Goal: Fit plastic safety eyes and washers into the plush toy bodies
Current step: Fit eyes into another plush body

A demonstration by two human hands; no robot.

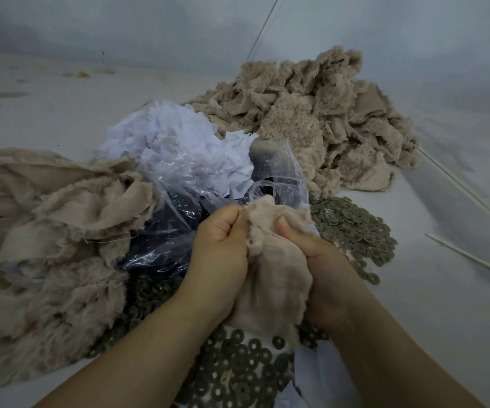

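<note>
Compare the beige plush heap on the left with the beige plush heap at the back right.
The left plush heap lies close to the hands, beside the clear plastic bag; the back-right plush heap lies farther off, beyond the washers.
The left plush heap spreads low and flat, showing wide smooth backing; the back-right plush heap stands taller, with many small crumpled pieces.
Both are beige furry fabric with smooth backing, lying loose on the pale surface.

A toy-making workshop: heaps of cut beige plush pieces (311, 122) lie on a pale tabletop (444, 290) beside loose washers (352, 228), white scraps (179, 142) and a clear plastic bag (176, 231).
</note>
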